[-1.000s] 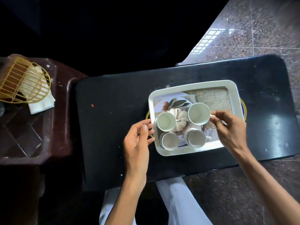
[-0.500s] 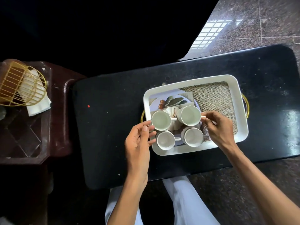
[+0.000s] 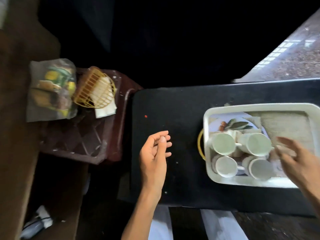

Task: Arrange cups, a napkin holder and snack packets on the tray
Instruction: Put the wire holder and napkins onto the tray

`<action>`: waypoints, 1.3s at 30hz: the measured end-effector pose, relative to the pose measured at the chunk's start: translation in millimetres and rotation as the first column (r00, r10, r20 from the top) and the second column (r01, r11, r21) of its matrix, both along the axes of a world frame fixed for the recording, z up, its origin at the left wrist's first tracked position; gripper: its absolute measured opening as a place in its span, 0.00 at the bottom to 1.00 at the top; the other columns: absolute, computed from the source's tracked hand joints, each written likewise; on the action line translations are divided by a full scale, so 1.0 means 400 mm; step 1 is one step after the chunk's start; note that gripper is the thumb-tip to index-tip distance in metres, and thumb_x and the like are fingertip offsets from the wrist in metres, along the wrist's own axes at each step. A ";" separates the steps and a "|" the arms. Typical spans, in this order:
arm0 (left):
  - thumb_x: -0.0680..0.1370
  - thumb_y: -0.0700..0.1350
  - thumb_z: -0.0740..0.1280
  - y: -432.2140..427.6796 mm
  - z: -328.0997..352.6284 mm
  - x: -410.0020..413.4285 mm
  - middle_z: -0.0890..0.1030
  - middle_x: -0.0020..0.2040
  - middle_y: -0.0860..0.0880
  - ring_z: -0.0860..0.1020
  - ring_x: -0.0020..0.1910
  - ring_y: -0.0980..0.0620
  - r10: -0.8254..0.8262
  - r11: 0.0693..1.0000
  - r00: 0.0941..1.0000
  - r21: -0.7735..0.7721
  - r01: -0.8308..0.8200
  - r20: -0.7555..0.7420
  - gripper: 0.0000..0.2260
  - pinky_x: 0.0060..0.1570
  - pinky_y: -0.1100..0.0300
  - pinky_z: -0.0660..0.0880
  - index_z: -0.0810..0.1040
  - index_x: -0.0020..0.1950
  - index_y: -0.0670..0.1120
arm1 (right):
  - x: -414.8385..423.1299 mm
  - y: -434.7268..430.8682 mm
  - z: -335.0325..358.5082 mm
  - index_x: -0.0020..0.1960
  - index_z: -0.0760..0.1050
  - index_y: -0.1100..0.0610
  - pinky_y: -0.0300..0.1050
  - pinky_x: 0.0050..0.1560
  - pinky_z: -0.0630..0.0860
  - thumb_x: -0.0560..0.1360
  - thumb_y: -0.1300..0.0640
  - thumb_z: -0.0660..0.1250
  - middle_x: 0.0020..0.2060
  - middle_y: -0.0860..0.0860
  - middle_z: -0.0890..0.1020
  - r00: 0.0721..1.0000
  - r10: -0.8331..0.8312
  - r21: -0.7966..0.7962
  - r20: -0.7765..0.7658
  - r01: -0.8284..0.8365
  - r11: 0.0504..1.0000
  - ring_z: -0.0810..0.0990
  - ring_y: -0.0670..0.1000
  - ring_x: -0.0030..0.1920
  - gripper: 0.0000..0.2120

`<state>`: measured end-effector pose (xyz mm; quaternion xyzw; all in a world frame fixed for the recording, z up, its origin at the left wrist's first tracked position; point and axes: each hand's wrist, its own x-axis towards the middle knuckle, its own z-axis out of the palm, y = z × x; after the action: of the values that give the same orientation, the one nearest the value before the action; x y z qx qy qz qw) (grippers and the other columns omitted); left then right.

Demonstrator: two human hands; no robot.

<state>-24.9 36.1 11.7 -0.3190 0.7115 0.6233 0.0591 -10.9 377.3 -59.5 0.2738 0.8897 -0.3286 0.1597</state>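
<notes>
1. Head view: four white cups (image 3: 223, 143) sit grouped at the left end of the white tray (image 3: 259, 106); the gold wire napkin holder (image 3: 97, 89) and snack packets (image 3: 52, 89) lie on the brown side table (image 3: 78, 144).
2. Likely next: fetch the holder, gripping its frame so the napkins stay in.
3. Left hand (image 3: 153, 156) is empty, loosely curled, above the black table (image 3: 173, 104).
4. Right hand (image 3: 297, 158) is blurred, fingers spread, holding nothing, beside the cups.
</notes>
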 end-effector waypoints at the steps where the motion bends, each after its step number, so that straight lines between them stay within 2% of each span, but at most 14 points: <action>1: 0.84 0.42 0.63 -0.043 0.002 -0.014 0.86 0.48 0.57 0.85 0.49 0.58 0.016 0.999 1.000 -0.029 -0.017 -0.021 0.10 0.43 0.62 0.81 0.83 0.53 0.54 | 0.005 0.002 -0.004 0.60 0.70 0.27 0.59 0.54 0.80 0.72 0.33 0.60 0.56 0.58 0.84 1.000 -0.008 0.009 -0.019 0.008 1.000 0.83 0.59 0.49 0.16; 2: 0.83 0.42 0.63 -0.087 0.005 -0.029 0.86 0.47 0.57 0.84 0.49 0.59 0.031 0.998 0.999 -0.058 -0.034 -0.043 0.10 0.43 0.62 0.81 0.83 0.53 0.54 | 0.007 -0.009 0.001 0.58 0.69 0.24 0.60 0.55 0.79 0.72 0.29 0.58 0.57 0.56 0.84 0.999 -0.010 -0.003 -0.044 0.010 1.000 0.83 0.60 0.49 0.15; 4: 0.84 0.42 0.63 -0.176 0.006 -0.060 0.85 0.50 0.57 0.84 0.50 0.60 0.038 0.991 0.996 -0.123 -0.048 -0.080 0.10 0.46 0.61 0.82 0.82 0.54 0.53 | -0.003 -0.082 0.037 0.58 0.70 0.25 0.55 0.57 0.80 0.71 0.26 0.59 0.59 0.49 0.82 0.996 -0.015 -0.062 -0.090 0.009 0.998 0.83 0.60 0.52 0.17; 7: 0.84 0.42 0.63 -0.308 0.002 -0.102 0.84 0.56 0.53 0.83 0.54 0.56 0.011 0.972 0.994 -0.234 -0.035 -0.107 0.09 0.54 0.54 0.82 0.81 0.55 0.53 | -0.052 -0.297 0.133 0.60 0.75 0.33 0.36 0.47 0.82 0.73 0.36 0.65 0.56 0.41 0.82 0.994 -0.003 -0.164 -0.106 -0.014 0.986 0.84 0.53 0.53 0.15; 10: 0.83 0.42 0.64 -0.436 -0.001 -0.141 0.83 0.59 0.48 0.82 0.56 0.54 -0.026 0.939 0.990 -0.343 -0.023 -0.139 0.08 0.54 0.56 0.81 0.81 0.55 0.53 | -0.111 -0.522 0.157 0.59 0.78 0.45 0.21 0.45 0.74 0.77 0.53 0.71 0.53 0.48 0.83 0.984 0.069 -0.230 -0.161 -0.106 0.967 0.84 0.51 0.50 0.12; 12: 0.82 0.41 0.65 -0.512 0.000 -0.168 0.81 0.59 0.47 0.81 0.55 0.54 -0.094 0.895 0.985 -0.446 0.019 -0.148 0.08 0.52 0.61 0.81 0.81 0.57 0.51 | -0.145 -0.650 0.137 0.61 0.79 0.53 0.18 0.44 0.70 0.77 0.59 0.70 0.52 0.50 0.83 0.974 0.103 -0.286 -0.200 -0.159 0.945 0.83 0.44 0.46 0.13; 15: 0.80 0.42 0.67 -0.585 0.001 -0.214 0.79 0.60 0.47 0.78 0.60 0.49 -0.266 0.728 0.961 -0.668 0.152 -0.071 0.10 0.60 0.51 0.78 0.80 0.61 0.47 | -0.201 -0.822 0.118 0.62 0.79 0.55 0.19 0.46 0.71 0.78 0.59 0.70 0.54 0.49 0.83 0.965 0.132 -0.366 -0.225 -0.210 0.907 0.82 0.41 0.51 0.13; 19: 0.78 0.48 0.71 -0.641 -0.016 -0.301 0.71 0.73 0.43 0.70 0.72 0.44 -0.480 0.475 0.869 -0.797 0.374 0.121 0.25 0.69 0.49 0.71 0.72 0.74 0.46 | -0.284 -1.008 0.089 0.67 0.76 0.54 0.19 0.46 0.70 0.79 0.56 0.69 0.60 0.47 0.82 0.963 0.154 -0.400 -0.221 -0.234 0.886 0.80 0.42 0.56 0.17; 23: 0.72 0.62 0.72 -0.643 -0.048 -0.369 0.60 0.81 0.40 0.60 0.79 0.37 -0.574 0.210 0.754 -0.832 0.513 0.320 0.41 0.75 0.37 0.62 0.59 0.81 0.52 | -0.333 -1.109 0.070 0.71 0.72 0.54 0.34 0.58 0.77 0.80 0.59 0.67 0.64 0.47 0.80 0.967 0.163 -0.416 -0.194 -0.232 0.879 0.79 0.44 0.60 0.20; 26: 0.68 0.68 0.72 -0.635 -0.075 -0.396 0.56 0.82 0.39 0.60 0.79 0.36 -0.598 0.120 0.695 -0.813 0.571 0.400 0.48 0.75 0.35 0.61 0.54 0.82 0.54 | -0.336 -1.134 0.055 0.71 0.72 0.54 0.23 0.52 0.73 0.79 0.61 0.66 0.64 0.48 0.80 0.970 0.152 -0.400 -0.190 -0.218 0.890 0.79 0.43 0.59 0.20; 28: 0.68 0.67 0.74 -0.629 -0.090 -0.402 0.54 0.82 0.39 0.62 0.78 0.36 -0.607 0.094 0.681 -0.813 0.575 0.411 0.49 0.73 0.38 0.65 0.53 0.82 0.55 | -0.329 -1.133 0.051 0.70 0.72 0.54 0.22 0.50 0.72 0.79 0.61 0.66 0.64 0.48 0.80 0.972 0.143 -0.384 -0.188 -0.207 0.900 0.79 0.44 0.59 0.20; 32: 0.70 0.56 0.77 -0.630 -0.107 -0.402 0.58 0.81 0.39 0.68 0.74 0.38 -0.608 0.096 0.709 -0.854 0.512 0.357 0.43 0.63 0.43 0.74 0.60 0.80 0.52 | -0.311 -1.110 0.049 0.70 0.72 0.54 0.36 0.56 0.77 0.79 0.59 0.67 0.64 0.47 0.79 0.976 0.127 -0.371 -0.178 -0.186 0.910 0.79 0.46 0.59 0.20; 36: 0.67 0.51 0.81 -0.636 -0.097 -0.406 0.65 0.78 0.39 0.72 0.70 0.37 -0.616 0.153 0.729 -0.862 0.483 0.299 0.39 0.59 0.42 0.76 0.70 0.75 0.51 | -0.311 -1.092 0.050 0.70 0.73 0.54 0.29 0.51 0.72 0.79 0.59 0.67 0.63 0.48 0.80 0.980 0.114 -0.365 -0.165 -0.168 0.916 0.79 0.46 0.59 0.19; 39: 0.65 0.50 0.82 -0.642 -0.071 -0.408 0.67 0.77 0.40 0.72 0.70 0.38 -0.608 0.225 0.754 -0.858 0.462 0.246 0.39 0.62 0.42 0.75 0.72 0.74 0.52 | -0.321 -1.084 0.062 0.69 0.73 0.54 0.22 0.47 0.71 0.79 0.59 0.68 0.62 0.47 0.81 0.980 0.095 -0.380 -0.174 -0.156 0.912 0.80 0.45 0.59 0.19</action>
<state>-188.2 -220.6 -16.7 0.0088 0.9919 0.1188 0.0443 -139.1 -56.4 -34.7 0.1527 0.8314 -0.5085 0.1639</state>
